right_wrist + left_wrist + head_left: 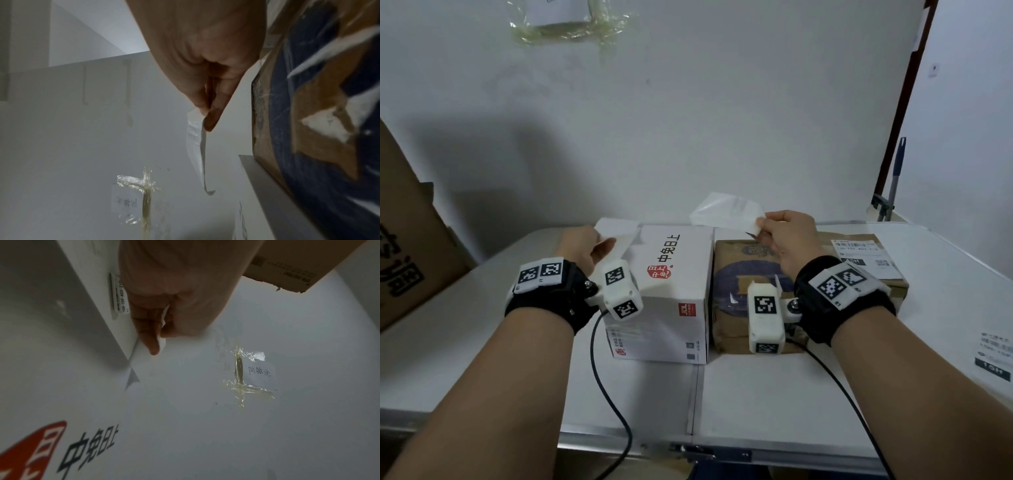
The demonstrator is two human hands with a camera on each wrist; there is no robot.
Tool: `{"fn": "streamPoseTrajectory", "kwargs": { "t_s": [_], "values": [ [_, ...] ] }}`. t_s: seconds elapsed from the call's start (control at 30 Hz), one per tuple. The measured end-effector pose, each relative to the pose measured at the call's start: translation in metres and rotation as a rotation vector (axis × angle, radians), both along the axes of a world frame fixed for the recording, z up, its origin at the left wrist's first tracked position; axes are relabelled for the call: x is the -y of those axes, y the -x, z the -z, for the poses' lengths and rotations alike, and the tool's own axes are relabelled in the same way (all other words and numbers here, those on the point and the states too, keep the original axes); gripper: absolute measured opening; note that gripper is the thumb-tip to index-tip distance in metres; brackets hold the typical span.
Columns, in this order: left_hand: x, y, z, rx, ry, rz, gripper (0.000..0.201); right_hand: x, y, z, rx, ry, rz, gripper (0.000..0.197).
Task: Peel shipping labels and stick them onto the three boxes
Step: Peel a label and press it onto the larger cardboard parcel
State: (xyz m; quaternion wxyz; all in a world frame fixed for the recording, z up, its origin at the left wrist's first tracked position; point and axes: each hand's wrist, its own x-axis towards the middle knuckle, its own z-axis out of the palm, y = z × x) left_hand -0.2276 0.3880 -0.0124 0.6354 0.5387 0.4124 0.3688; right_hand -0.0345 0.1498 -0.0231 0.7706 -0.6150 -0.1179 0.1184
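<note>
Separating label from backing: the right hand (786, 236) pinches a translucent sheet (726, 210) by its corner between thumb and forefinger, raised above the boxes; which sheet is the sticky one cannot be told. The left hand (582, 245) pinches a white sheet (616, 236) over the white box (674, 274), whose top shows no label. Touching it on the right, the brown box (808, 274) already carries a shipping label (866, 257). A spare label (995, 356) lies on the table (756, 394). No third box is identifiable; at least one labelling remains.
</note>
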Motion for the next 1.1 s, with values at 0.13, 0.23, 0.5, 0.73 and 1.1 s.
{"fn": "streamPoseTrajectory", "kwargs": {
  "t_s": [0.13, 0.23, 0.5, 0.73, 1.1],
  "values": [
    [-0.003, -0.002, -0.009, 0.088, 0.097, -0.066, 0.031, 0.0, 0.0, 0.004, 0.03, 0.012, 0.003, 0.014],
    [0.015, -0.003, -0.016, -0.306, -0.332, -0.061, 0.046, 0.004, 0.001, 0.005, 0.04, 0.026, 0.006, 0.012],
    [0.085, -0.048, -0.036, -0.014, -0.472, 0.177, 0.029, 0.029, 0.005, -0.009, 0.203, 0.11, 0.094, 0.01],
    [0.156, -0.084, -0.037, 0.102, -0.169, 0.601, 0.012, 0.053, 0.002, -0.02, 0.503, 0.275, 0.206, 0.005],
    [0.183, -0.115, -0.022, 0.222, 0.235, 0.619, 0.02, 0.081, 0.016, -0.02, 1.083, 0.622, -0.044, 0.011]
  ]
}}
